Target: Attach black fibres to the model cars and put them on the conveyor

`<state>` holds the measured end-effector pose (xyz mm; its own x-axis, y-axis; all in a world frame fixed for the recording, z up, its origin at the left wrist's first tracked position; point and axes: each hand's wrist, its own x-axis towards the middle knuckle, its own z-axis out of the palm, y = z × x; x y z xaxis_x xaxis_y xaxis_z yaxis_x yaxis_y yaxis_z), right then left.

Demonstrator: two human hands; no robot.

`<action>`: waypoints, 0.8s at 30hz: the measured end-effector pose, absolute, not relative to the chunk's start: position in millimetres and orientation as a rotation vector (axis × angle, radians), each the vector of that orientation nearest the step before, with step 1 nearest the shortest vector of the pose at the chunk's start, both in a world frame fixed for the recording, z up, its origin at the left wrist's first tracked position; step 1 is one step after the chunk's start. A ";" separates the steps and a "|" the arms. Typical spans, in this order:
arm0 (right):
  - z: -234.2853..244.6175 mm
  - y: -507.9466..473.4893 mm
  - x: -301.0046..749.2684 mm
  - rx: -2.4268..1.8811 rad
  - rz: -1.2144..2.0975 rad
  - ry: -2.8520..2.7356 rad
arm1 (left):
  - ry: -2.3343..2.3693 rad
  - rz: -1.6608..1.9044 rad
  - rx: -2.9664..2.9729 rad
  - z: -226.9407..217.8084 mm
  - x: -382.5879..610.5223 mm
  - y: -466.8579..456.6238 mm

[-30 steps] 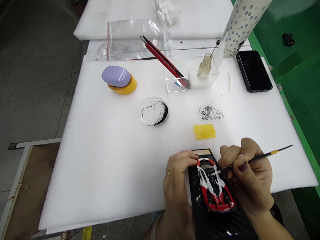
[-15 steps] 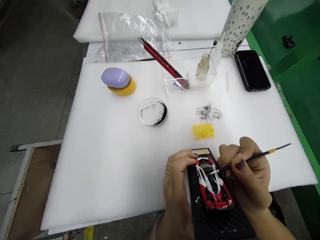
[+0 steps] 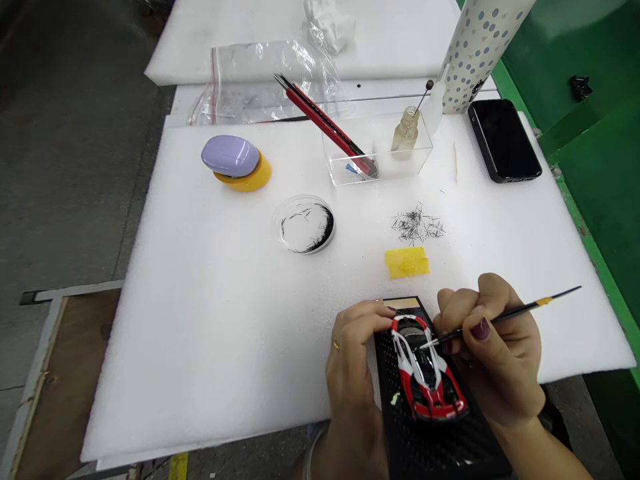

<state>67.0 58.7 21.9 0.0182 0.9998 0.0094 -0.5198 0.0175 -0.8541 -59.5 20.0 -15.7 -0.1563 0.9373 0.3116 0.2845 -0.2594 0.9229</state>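
Note:
A red, white and black model car (image 3: 435, 393) sits on a black textured base (image 3: 400, 440) at the table's near edge. My left hand (image 3: 353, 360) grips the base along its left side, fingertips beside the car's front left corner. In my right hand (image 3: 495, 353) a thin black paintbrush (image 3: 520, 311) is pinched between thumb and fingers. Its pale lower tip touches or hovers just over the car's windscreen area; I cannot tell which. The dark pointed end sticks out to the right. Beyond the base lies a yellow tape piece (image 3: 407, 263).
Fine black bristle-like bits (image 3: 416, 225) lie loose and in a clear round dish (image 3: 306, 250). Behind are a clear box (image 3: 355, 179) with red tweezers (image 3: 325, 123) and a small glass bottle (image 3: 405, 133), a swab (image 3: 455, 163), a black phone-like device (image 3: 505, 140) and a purple-topped yellow container (image 3: 250, 177).
The clear plastic bag at the back has sagged a little toward the table. My hands, the brush and the car look the same.

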 end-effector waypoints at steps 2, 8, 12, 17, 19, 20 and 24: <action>22.1 58.7 66.8 -0.797 1.394 -0.796 | 1.431 1.478 1.471 -12.9 -52.9 19.6; 23.1 59.4 67.2 -0.802 1.390 -0.797 | 1.491 1.528 1.388 -5.2 -40.8 20.4; 24.3 60.9 66.9 -0.806 1.416 -0.779 | 1.460 1.502 1.460 -10.4 -51.2 21.8; 26.5 67.4 67.6 -0.834 1.403 -0.680 | 1.320 1.382 1.749 -18.4 -72.1 25.9; 28.7 69.7 73.2 -0.887 1.339 -0.641 | 1.342 1.394 1.752 -15.2 -70.8 25.2; 30.1 70.0 78.0 -0.914 1.288 -0.633 | 1.420 1.390 1.664 -12.3 -67.5 24.0; 35.4 62.9 111.2 -1.016 1.043 -0.764 | 1.525 1.414 1.689 0.0 -45.6 17.1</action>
